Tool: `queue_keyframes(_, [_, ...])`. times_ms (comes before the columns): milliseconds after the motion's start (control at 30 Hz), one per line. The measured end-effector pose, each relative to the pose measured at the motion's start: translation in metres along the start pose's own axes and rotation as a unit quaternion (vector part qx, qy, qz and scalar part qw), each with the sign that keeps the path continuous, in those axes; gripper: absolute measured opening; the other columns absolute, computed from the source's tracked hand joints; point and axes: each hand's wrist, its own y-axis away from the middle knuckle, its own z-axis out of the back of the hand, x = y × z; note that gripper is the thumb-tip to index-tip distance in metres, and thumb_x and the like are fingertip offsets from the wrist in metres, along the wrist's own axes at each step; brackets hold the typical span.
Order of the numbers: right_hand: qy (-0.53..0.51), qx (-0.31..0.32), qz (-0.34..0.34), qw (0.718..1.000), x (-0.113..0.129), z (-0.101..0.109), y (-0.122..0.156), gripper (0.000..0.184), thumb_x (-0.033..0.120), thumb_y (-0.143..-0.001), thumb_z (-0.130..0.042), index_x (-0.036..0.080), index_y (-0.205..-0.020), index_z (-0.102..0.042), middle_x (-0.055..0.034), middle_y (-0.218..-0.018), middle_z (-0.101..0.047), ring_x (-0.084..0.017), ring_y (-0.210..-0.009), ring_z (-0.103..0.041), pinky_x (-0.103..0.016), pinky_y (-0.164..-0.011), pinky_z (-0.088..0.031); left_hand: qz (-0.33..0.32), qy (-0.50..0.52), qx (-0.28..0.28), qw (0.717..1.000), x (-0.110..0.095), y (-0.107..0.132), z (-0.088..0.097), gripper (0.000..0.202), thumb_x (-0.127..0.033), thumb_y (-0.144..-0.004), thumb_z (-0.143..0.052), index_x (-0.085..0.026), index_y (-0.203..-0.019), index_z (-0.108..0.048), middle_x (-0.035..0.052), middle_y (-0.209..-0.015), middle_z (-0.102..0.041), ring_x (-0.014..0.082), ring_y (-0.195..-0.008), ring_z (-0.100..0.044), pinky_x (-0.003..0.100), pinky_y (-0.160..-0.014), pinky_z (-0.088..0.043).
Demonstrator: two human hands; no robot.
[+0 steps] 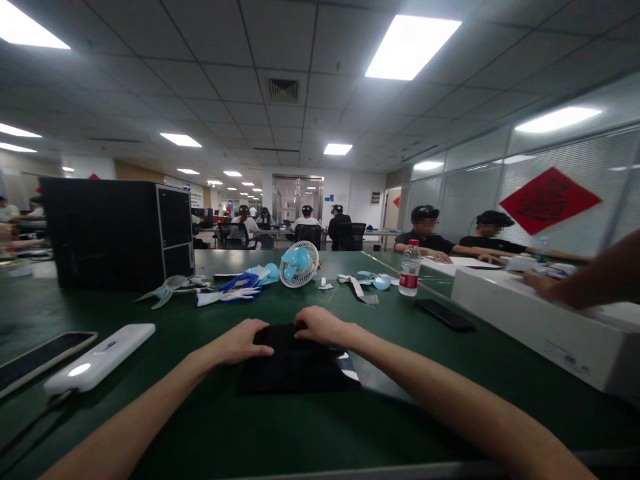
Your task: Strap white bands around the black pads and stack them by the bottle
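Note:
A flat black cloth-like piece (295,367) lies on the green table (250,427) right in front of me. My left hand (243,340) rests on its near-left corner, palm down, fingers curled over the edge. My right hand (320,325) sits at its far edge, fingers bent and pressed onto the fabric. Whether either hand pinches the cloth is hard to see.
A white power bank (100,357) and a phone (35,360) lie at left, a black box (120,233) behind. Blue gloves (233,290), a small fan (299,264), a water bottle (410,268), another phone (445,315) and a white carton (540,320) stand around. Another person's arm (585,283) reaches over the carton.

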Motion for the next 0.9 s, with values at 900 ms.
queue_keyframes(900, [0.114,-0.041,-0.407,0.905,-0.188,-0.004,0.026,0.033,0.008,-0.083,-0.045,0.006,-0.108,-0.065,-0.0242,-0.11,-0.064,-0.032,-0.102,-0.061,-0.039,-0.082,-0.047,0.003,0.024,0.014,1.0,0.0,-0.003,0.004,0.082,-0.065,-0.067,-0.06,-0.021,-0.134,-0.044,0.0104,-0.139,-0.046,0.0281,-0.125,-0.043,0.037,-0.103,-0.034])
